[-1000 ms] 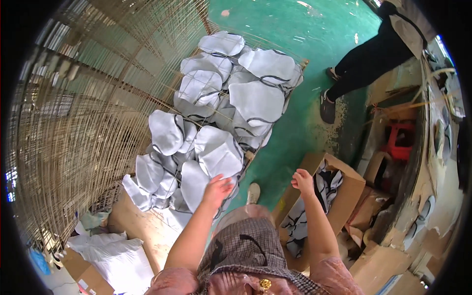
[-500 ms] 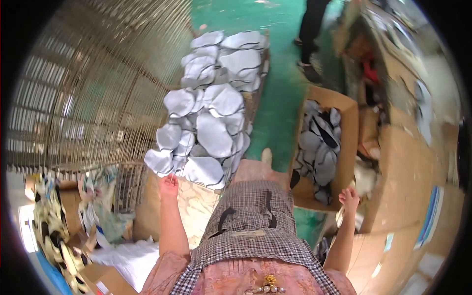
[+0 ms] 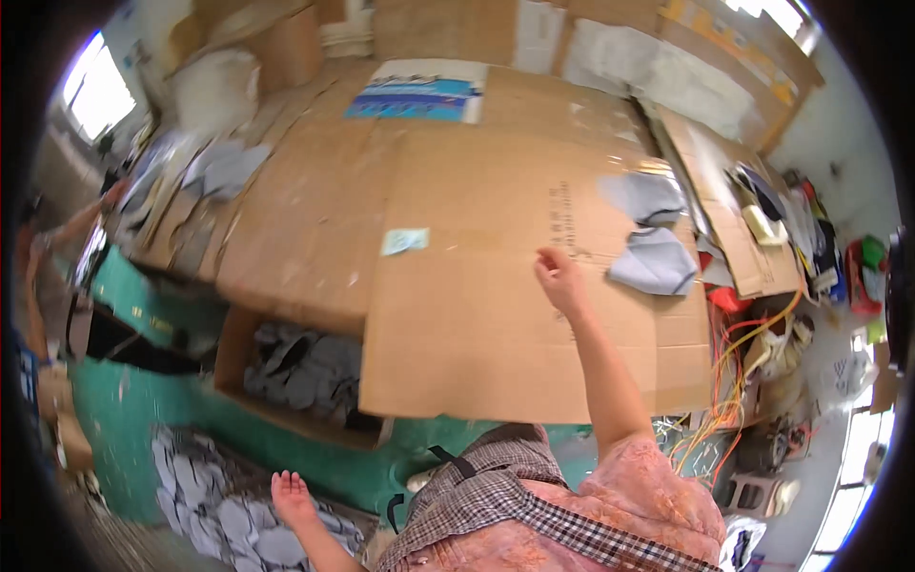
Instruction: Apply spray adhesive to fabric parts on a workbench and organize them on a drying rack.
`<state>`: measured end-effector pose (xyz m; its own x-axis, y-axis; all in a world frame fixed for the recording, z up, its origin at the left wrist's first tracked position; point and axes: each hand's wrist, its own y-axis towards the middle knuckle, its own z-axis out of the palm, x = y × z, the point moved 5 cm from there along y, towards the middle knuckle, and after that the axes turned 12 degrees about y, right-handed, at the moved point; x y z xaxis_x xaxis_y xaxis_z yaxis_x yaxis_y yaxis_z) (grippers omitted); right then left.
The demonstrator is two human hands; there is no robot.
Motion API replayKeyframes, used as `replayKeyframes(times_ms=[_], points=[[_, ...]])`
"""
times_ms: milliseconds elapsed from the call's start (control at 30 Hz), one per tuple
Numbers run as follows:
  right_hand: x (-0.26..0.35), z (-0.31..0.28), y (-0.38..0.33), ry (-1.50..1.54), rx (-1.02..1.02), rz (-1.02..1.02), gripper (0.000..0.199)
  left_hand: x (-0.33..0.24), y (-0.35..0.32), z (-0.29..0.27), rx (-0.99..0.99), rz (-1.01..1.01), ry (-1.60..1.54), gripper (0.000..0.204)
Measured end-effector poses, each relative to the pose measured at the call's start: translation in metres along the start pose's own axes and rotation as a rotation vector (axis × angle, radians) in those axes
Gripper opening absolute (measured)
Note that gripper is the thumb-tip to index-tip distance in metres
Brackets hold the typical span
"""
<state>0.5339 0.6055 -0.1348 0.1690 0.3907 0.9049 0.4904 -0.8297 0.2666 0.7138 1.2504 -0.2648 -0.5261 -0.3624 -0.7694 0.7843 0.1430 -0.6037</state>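
Observation:
My right hand (image 3: 559,276) is raised over the cardboard-covered table (image 3: 457,329), its fingers curled in with nothing seen in them. To the right of it, two grey cloth pieces (image 3: 656,260) with dark edges lie on the cardboard, close together. My left hand (image 3: 293,491) hangs low at my left side, fingers loosely stretched and holding nothing. Behind and below it, many similar grey pieces (image 3: 205,486) are piled low by the floor. More grey pieces fill an open cardboard box (image 3: 232,345) beside the table.
A pale green slip (image 3: 405,240) and a blue-and-white printed sheet (image 3: 419,91) lie on the table. Orange and yellow cords (image 3: 729,381) hang off its right end. At the far left, another person's arm (image 3: 86,219) reaches toward grey pieces. The floor (image 3: 119,400) is green.
My body and view have turned right, from the piles to the table. My right hand has risen over the tabletop. My left hand has moved away from the pile's near edge.

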Motion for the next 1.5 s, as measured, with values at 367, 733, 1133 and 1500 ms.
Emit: replayKeyframes(times_ms=[367,733,1133,1500], points=[[-0.283,-0.359,0.112,-0.788,-0.257,0.394,0.051,0.243,-0.180,0.445,0.945,-0.061,0.794,0.027],[-0.239,-0.316,0.209,0.205,-0.029,0.794,0.072,0.221,-0.144,0.336,0.247,0.237,1.066,0.020],[-0.131,-0.219,0.235,-0.308,-0.005,-0.042,0.041,0.171,-0.155,0.211,-0.027,0.382,1.131,0.018],[0.072,-0.090,0.156,-0.309,0.093,-0.396,0.052,0.188,-0.121,0.027,-0.227,0.269,1.044,0.018]])
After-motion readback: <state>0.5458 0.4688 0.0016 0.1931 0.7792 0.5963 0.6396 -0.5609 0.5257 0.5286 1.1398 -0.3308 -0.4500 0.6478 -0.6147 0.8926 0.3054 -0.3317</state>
